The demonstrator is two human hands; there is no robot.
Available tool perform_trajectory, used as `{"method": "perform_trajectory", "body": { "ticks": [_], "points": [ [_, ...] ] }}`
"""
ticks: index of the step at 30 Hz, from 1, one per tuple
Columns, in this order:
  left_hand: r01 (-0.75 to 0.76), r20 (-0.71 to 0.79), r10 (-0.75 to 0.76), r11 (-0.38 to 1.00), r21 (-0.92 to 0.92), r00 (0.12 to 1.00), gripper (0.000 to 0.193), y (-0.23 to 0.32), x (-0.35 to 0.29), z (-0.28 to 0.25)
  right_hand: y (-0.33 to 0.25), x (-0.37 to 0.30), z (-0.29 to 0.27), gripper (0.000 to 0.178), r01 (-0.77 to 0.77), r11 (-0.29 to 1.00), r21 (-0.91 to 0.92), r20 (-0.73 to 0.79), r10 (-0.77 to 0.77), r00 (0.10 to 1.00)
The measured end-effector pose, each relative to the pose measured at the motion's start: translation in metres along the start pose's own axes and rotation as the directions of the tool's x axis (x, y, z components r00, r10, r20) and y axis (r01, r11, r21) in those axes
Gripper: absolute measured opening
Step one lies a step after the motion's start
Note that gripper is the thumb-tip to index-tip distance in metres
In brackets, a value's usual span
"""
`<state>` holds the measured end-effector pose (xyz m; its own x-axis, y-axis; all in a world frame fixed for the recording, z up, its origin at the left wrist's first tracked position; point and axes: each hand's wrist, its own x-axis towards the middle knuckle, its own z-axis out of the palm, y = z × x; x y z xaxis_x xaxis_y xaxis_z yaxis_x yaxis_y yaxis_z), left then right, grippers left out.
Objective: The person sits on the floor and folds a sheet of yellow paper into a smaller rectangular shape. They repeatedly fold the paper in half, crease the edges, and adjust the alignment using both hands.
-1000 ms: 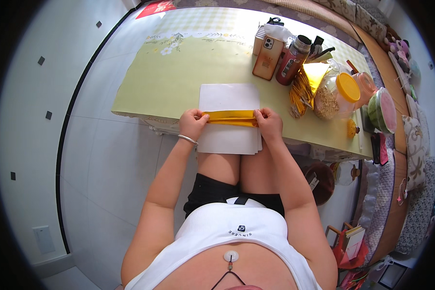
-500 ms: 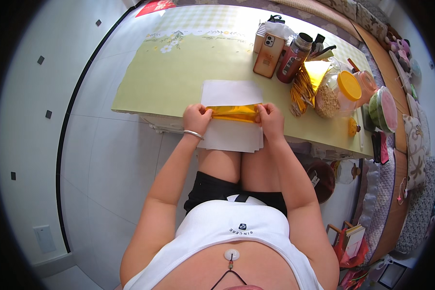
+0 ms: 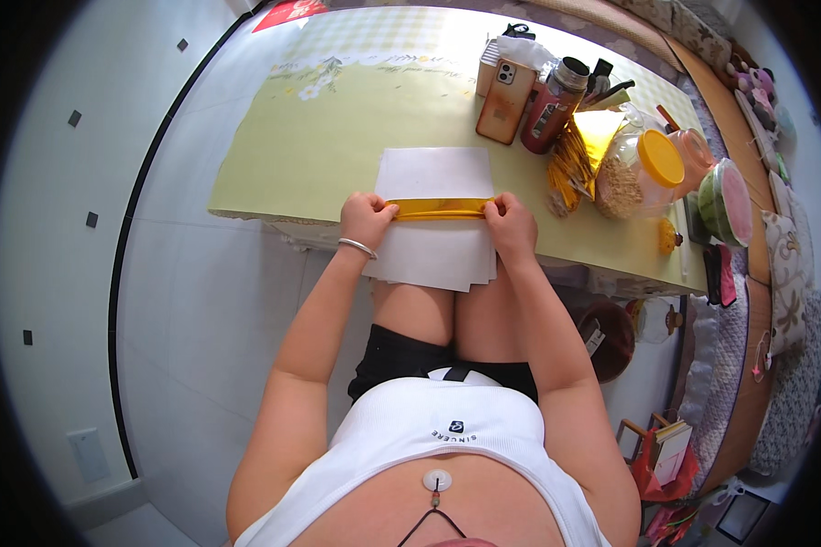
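A strip of shiny gold foil paper [image 3: 440, 209] is stretched level between my two hands, folded lengthwise along its near edge. My left hand [image 3: 367, 219] pinches its left end between thumb and fingers. The other end is pinched in the same way by my right hand [image 3: 511, 225]. Beneath the foil lie sheets of white paper [image 3: 435, 255], their lower part jutting past the table edge over my thighs. Farther right on the table sits a bundle of folded gold foil [image 3: 570, 169], with a flat gold sheet [image 3: 598, 135] beside it.
Behind the papers stand a phone [image 3: 507, 102] and a dark red flask [image 3: 554, 105]. A yellow-lidded jar [image 3: 659, 159] and a cut watermelon [image 3: 725, 202] are on the right of the green-covered table [image 3: 292, 164]. A dark red bin [image 3: 608, 343] is on the floor.
The foil has become a narrower, straighter band, its near edge turned up toward the far side. Both hands keep their pinch at its ends and have barely shifted.
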<state>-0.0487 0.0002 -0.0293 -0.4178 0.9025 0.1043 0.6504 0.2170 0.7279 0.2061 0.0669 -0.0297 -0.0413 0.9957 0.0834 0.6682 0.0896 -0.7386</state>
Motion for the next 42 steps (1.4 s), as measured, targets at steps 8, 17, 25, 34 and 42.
{"method": "perform_trajectory", "body": {
  "ticks": [8, 17, 25, 34, 42],
  "points": [
    [-0.100, 0.000, 0.100, 0.991, 0.084, 0.995, 0.023, -0.008, -0.001, -0.003, -0.003, -0.004, 0.005, 0.020, 0.066, 0.985, -0.162, -0.029, -0.072, 0.997],
    [-0.166, 0.005, 0.167, 0.986, -0.029, 0.986, 0.018, -0.010, -0.007, -0.005, -0.007, -0.004, 0.000, 0.019, 0.015, 0.990, -0.138, 0.028, -0.012, 1.000],
    [-0.218, 0.012, 0.217, 0.976, 0.016, 0.976, 0.016, -0.014, -0.008, 0.000, -0.008, -0.001, 0.002, 0.018, 0.002, 0.983, -0.183, 0.027, 0.003, 1.000],
    [-0.656, 0.214, 0.639, 0.607, 0.449, 0.739, 0.045, 0.032, -0.020, -0.017, -0.010, -0.001, 0.000, 0.020, 0.026, 0.979, -0.200, 0.048, -0.016, 0.999],
    [-0.826, 0.527, 0.649, 0.322, 0.462, 0.549, 0.045, 0.016, -0.012, -0.002, -0.013, -0.015, 0.009, 0.030, 0.377, 0.831, -0.409, -0.057, -0.436, 0.898]
  ]
}}
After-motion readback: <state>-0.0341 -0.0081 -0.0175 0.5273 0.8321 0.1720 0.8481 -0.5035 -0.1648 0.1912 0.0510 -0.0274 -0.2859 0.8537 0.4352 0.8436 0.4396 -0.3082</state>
